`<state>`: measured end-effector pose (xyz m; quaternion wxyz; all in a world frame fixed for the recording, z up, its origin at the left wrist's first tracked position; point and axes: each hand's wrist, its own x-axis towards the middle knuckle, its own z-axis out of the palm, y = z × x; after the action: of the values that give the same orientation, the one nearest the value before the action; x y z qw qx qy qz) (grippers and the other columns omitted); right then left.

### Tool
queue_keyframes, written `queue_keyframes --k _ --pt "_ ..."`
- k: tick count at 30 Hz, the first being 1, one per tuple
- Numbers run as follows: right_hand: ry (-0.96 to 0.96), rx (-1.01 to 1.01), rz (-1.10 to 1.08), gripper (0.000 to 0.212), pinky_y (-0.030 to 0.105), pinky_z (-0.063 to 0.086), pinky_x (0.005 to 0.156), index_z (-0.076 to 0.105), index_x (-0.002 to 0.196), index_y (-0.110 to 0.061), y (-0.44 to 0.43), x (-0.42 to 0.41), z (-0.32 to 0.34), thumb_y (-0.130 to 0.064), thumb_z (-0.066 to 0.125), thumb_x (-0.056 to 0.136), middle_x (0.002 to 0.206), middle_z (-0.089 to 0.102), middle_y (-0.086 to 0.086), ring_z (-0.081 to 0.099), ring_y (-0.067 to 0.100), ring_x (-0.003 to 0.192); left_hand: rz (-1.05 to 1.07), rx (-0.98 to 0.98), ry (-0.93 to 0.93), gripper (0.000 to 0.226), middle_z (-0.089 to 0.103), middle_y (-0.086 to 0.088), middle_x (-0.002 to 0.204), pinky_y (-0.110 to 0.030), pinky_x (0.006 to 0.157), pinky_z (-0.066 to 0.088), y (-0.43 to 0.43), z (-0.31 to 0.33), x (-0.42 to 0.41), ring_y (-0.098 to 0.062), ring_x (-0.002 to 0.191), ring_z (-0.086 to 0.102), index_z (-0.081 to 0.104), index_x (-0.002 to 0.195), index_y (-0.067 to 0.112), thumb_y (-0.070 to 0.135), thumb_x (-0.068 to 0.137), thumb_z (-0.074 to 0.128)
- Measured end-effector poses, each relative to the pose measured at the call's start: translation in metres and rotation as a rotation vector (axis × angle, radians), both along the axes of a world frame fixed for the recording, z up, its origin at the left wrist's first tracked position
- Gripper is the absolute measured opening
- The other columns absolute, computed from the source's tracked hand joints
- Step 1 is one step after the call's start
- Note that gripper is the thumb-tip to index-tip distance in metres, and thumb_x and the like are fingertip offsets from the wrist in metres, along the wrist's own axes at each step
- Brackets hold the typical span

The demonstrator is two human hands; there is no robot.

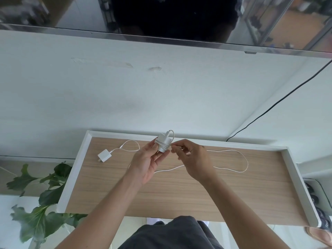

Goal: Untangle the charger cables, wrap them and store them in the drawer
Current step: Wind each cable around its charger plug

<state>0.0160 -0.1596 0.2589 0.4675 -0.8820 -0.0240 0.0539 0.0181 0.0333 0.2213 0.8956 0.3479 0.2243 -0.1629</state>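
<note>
My left hand (149, 162) holds a white charger block (164, 143) upright above the wooden surface, with its white cable wound round it in a few turns. My right hand (192, 159) pinches the loose end of that cable right beside the block. A second white charger block (104, 155) lies flat on the wood at the left. Its long white cable (231, 151) loops near the block, runs under my hands and curves out to the right.
The wooden surface (179, 193) has a raised white rim (75, 169) on the left, back and right. Green plant leaves (46, 194) stand at the lower left. A black cord (280, 103) runs down the white wall on the right. A dark screen (170, 17) hangs above.
</note>
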Motion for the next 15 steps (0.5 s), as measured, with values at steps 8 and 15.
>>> queue_keyframes --k 8,15 --pt "0.184 0.033 0.017 0.031 0.012 0.053 0.083 0.085 0.105 -0.036 -0.01 0.0 -0.005 -0.051 0.059 0.111 0.104 0.081 -0.028 0.076 -0.003 0.094 -0.157 0.365 -0.149 0.033 0.07 -0.016 0.141 -0.047 0.106 0.063 0.011 -0.008 -0.001 -0.022 0.115 0.077 0.07 0.139 0.011 0.004 0.107 0.067" --pt "0.273 0.194 -0.116 0.024 0.051 0.066 0.089 0.064 0.119 -0.028 -0.006 0.003 -0.015 -0.049 0.066 0.107 0.103 0.084 -0.004 0.083 0.013 0.082 -0.245 0.501 -0.206 0.037 0.074 -0.004 0.133 -0.044 0.104 0.065 0.015 -0.015 -0.005 -0.032 0.126 0.073 0.071 0.143 0.016 0.004 0.108 0.066"
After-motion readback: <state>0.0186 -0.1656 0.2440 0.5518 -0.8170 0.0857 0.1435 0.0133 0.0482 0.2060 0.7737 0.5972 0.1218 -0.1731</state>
